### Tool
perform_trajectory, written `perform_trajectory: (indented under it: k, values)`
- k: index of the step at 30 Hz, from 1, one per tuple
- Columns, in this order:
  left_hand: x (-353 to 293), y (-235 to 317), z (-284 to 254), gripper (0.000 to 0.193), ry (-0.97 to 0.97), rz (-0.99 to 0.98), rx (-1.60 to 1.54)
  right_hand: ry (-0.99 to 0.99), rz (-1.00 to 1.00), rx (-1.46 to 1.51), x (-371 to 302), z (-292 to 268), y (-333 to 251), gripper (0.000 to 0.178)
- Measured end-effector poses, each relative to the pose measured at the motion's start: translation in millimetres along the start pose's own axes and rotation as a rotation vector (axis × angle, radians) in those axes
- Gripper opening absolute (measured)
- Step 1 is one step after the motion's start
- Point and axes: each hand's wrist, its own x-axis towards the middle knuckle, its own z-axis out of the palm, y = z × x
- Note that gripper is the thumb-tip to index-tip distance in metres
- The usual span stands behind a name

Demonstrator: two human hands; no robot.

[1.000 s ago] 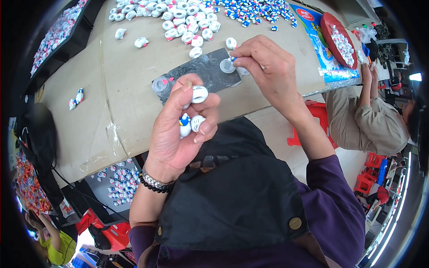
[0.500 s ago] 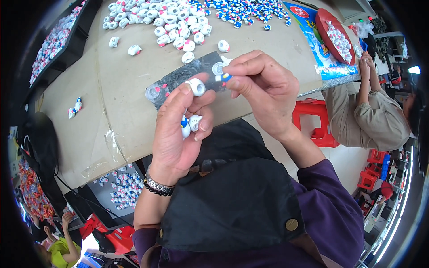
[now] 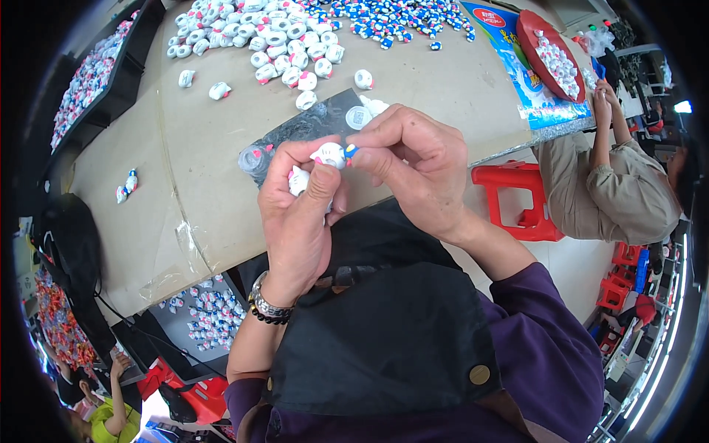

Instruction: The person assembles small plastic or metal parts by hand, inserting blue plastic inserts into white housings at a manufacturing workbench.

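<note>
My left hand (image 3: 299, 210) pinches a white figurine head (image 3: 329, 154) between thumb and fingers, its small face marks turned up. A second white piece (image 3: 298, 180) is tucked in the same palm, partly covered by the fingers. In my right hand (image 3: 421, 166), thumb and forefinger grip a small blue figurine body (image 3: 350, 150) with a yellow spot. The body meets the side of the head, though whether it sits inside I cannot tell. Beneath the hands lies a dark grey mat (image 3: 295, 127) with a small round clear container (image 3: 255, 159) on its left end.
White heads (image 3: 284, 44) and blue bodies (image 3: 402, 18) lie heaped at the far side. A red dish (image 3: 528, 37) of white pieces stands far right, near a seated co-worker (image 3: 628, 184). A black tray (image 3: 140, 70) is at far left; a joined figurine (image 3: 127, 186) lies nearer.
My hands have come together, the right moving left and slightly down. The left hand has turned the head, and the blue body now touches it.
</note>
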Motion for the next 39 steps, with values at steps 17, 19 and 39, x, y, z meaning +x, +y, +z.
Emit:
perform_trajectory:
  k: [17,19,39]
  values:
    - [-18.5,36.9,-24.1,0.019,0.387,0.434,0.568,-0.078,0.053,-0.045,39.1,-26.4,-4.5,0.031]
    - [-19.7,61.5,-57.3,0.021,0.483,0.513,0.774,0.152,-0.114,-0.668,69.8,-81.1,36.7,0.031]
    - [-54.5,132.8,-130.2,0.048,0.205,0.372,-0.172,0.118,0.296,-0.103,62.3,-93.9,45.0,0.015]
